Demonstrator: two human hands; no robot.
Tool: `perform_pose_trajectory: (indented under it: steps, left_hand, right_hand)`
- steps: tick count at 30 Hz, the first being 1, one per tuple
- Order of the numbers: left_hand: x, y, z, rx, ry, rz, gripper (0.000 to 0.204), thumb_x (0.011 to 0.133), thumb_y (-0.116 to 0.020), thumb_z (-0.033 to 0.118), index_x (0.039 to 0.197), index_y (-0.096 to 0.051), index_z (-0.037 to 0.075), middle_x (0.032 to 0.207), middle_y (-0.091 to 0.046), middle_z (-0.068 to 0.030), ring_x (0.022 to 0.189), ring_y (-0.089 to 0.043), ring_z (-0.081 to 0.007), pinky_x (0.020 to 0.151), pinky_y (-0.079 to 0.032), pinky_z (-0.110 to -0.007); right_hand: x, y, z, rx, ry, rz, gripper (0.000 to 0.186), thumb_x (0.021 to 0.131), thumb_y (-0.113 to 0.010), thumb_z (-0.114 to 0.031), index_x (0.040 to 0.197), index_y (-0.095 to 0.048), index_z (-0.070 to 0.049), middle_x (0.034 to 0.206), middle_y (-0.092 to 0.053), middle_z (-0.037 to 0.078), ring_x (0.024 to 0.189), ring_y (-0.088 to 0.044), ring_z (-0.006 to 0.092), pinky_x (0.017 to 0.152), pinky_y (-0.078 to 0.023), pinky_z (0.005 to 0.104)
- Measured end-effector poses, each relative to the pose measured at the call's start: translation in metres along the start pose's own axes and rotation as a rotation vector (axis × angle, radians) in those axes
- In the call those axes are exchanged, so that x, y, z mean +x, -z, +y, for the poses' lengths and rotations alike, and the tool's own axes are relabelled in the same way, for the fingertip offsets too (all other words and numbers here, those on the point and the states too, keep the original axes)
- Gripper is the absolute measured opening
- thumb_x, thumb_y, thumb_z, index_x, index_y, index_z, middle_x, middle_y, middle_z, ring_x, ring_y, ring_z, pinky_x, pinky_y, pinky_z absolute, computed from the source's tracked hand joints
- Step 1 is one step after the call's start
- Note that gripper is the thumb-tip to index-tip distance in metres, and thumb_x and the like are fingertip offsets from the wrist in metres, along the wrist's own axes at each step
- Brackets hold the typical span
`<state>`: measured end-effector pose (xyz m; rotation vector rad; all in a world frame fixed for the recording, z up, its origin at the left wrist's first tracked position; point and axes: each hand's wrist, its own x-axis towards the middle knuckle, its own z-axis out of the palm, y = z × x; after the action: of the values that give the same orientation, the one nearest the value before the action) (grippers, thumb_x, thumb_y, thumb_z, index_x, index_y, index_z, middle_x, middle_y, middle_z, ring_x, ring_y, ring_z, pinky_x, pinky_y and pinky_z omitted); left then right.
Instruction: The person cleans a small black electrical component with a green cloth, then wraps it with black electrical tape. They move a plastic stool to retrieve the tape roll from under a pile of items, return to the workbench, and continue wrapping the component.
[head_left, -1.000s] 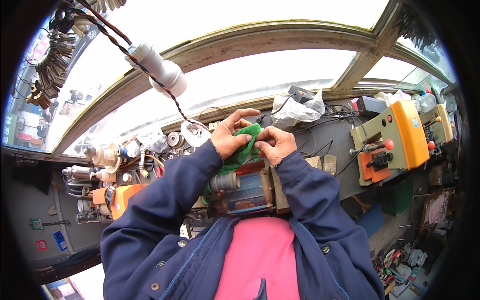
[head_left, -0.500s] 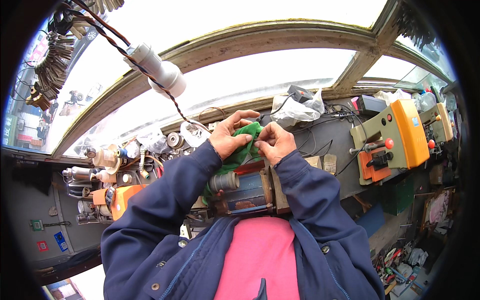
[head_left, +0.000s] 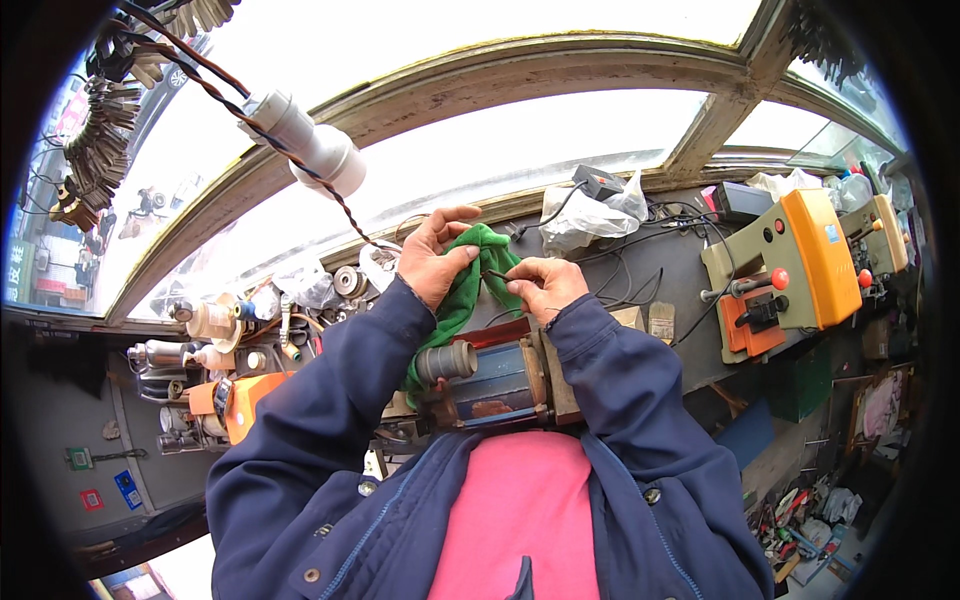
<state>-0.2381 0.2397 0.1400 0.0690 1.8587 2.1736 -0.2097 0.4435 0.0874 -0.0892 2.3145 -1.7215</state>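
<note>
Head view, centre of frame: a green cloth (head_left: 462,302) is bunched in the left hand (head_left: 432,268), its lower end partly hidden by the left sleeve (head_left: 345,365). A thin dark piece (head_left: 494,274) is pinched in the right hand (head_left: 548,287); fingers cover most of it, so its shape is unclear. The jacket cuts off the near side of the blue motor (head_left: 497,383) below. Rightward, cable-crossed grey bench top (head_left: 686,272) reaches an orange-and-beige machine (head_left: 795,262). Both elbows are bent, wrists angled inward.
</note>
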Motion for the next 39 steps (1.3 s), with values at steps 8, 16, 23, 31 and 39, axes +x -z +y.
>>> perform_pose_trajectory:
  steps: [8,16,23,31,39]
  left_hand:
    - [-0.009,-0.016,0.014,0.747,-0.234,-0.346,0.038,0.088,-0.064,-0.003,0.125,-0.065,0.002,0.118,-0.070,-0.0170,0.112,-0.068,-0.0276,0.101,-0.051,-0.036]
    - [-0.003,-0.018,0.008,0.945,-0.263,-0.290,0.021,0.095,-0.057,0.006,0.115,-0.061,0.002,0.104,-0.068,-0.0233,0.094,-0.065,-0.0443,0.081,-0.052,-0.046]
    - [-0.003,-0.009,-0.007,0.677,-0.107,-0.120,0.019,0.101,-0.052,0.005,0.120,-0.057,0.004,0.092,-0.069,-0.0134,0.082,-0.067,-0.0229,0.075,-0.052,-0.033]
    - [0.007,0.010,-0.007,0.180,-0.008,0.062,0.022,0.107,-0.052,0.008,0.129,-0.051,0.008,0.096,-0.069,-0.0075,0.077,-0.066,-0.0117,0.067,-0.055,-0.025]
    - [-0.005,-0.004,0.002,0.593,-0.156,-0.326,0.029,0.097,-0.062,0.006,0.126,-0.059,0.006,0.104,-0.070,-0.0096,0.097,-0.066,-0.0175,0.089,-0.052,-0.032]
  right_hand:
    - [0.001,0.003,0.001,-0.013,0.060,0.088,0.016,0.086,-0.073,-0.010,0.100,-0.077,-0.003,0.083,-0.074,0.016,0.076,-0.073,0.0262,0.073,-0.056,0.0354]
    - [-0.005,0.001,-0.010,0.077,0.088,0.085,0.019,0.087,-0.071,0.006,0.091,-0.054,0.000,0.076,-0.069,0.008,0.072,-0.067,0.0090,0.065,-0.054,0.0252]
    - [-0.007,0.000,-0.012,0.050,0.188,0.089,0.020,0.088,-0.069,0.008,0.088,-0.050,0.000,0.073,-0.067,0.009,0.071,-0.067,0.0083,0.062,-0.054,0.0263]
    - [-0.007,0.000,-0.011,0.117,0.141,0.108,0.019,0.085,-0.074,0.002,0.089,-0.056,-0.001,0.071,-0.069,0.014,0.069,-0.072,0.0210,0.066,-0.056,0.0331]
    - [-0.008,0.001,-0.012,0.175,0.167,0.106,0.014,0.088,-0.068,0.004,0.087,-0.055,-0.001,0.073,-0.071,0.013,0.071,-0.074,0.0202,0.065,-0.056,0.0334]
